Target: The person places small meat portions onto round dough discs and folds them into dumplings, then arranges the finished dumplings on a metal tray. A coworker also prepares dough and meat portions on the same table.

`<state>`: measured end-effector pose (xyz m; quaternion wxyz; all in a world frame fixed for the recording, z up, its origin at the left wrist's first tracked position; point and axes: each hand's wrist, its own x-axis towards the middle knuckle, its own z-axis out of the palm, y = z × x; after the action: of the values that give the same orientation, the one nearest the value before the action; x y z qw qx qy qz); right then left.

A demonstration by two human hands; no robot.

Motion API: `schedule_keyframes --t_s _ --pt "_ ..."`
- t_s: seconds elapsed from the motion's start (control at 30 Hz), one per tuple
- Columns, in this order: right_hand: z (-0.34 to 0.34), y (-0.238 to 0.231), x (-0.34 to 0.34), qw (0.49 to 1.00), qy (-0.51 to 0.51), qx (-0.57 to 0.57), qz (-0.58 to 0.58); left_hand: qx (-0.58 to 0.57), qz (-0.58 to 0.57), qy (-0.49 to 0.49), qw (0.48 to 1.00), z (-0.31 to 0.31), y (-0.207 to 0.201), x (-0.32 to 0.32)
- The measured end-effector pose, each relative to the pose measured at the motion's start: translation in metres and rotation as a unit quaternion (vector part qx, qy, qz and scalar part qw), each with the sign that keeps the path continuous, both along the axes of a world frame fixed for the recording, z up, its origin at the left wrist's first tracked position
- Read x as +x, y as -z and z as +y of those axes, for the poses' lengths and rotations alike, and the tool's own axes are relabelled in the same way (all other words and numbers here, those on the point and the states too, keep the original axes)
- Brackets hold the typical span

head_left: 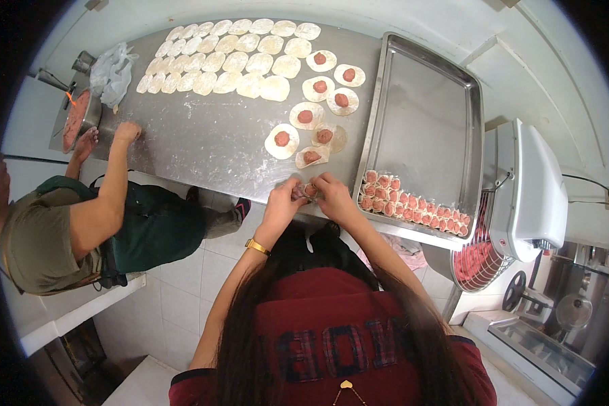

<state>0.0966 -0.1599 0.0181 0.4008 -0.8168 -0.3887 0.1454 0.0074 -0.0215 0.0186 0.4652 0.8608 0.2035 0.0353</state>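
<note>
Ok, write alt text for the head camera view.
A person's left hand and right hand hold a pale, pink-filled dough wrapper at a grey steel table. Beyond lie rows of round, pale wrappers and several topped with pink filling; a rectangular metal tray of pink-filled dumplings sits right, a co-worker in olive left.

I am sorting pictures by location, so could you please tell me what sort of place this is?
Probably a commercial kitchen: a steel worktable bears rows of round dough wrappers, a large metal tray holds filled dumplings, and a white mixer-like machine stands nearby.
</note>
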Motion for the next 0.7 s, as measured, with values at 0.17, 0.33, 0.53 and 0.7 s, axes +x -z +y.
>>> schedule_keyframes --t_s 0.17,0.33,0.53,0.7 --pt "0.001 0.0 -0.001 1.0 -0.012 -0.014 0.018 0.018 0.012 0.021 1.0 0.001 0.0 -0.002" --pt "0.001 0.0 -0.004 0.999 -0.029 -0.009 -0.036 0.037 -0.02 -0.03 0.999 0.008 0.003 -0.011" --pt "-0.003 -0.013 0.001 0.999 -0.021 0.014 -0.025 0.104 -0.062 -0.077 0.99 0.02 0.01 0.01" --pt "-0.086 -0.042 0.053 0.981 0.183 0.06 0.015 0.166 -0.008 -0.098 0.981 0.011 0.003 0.034"
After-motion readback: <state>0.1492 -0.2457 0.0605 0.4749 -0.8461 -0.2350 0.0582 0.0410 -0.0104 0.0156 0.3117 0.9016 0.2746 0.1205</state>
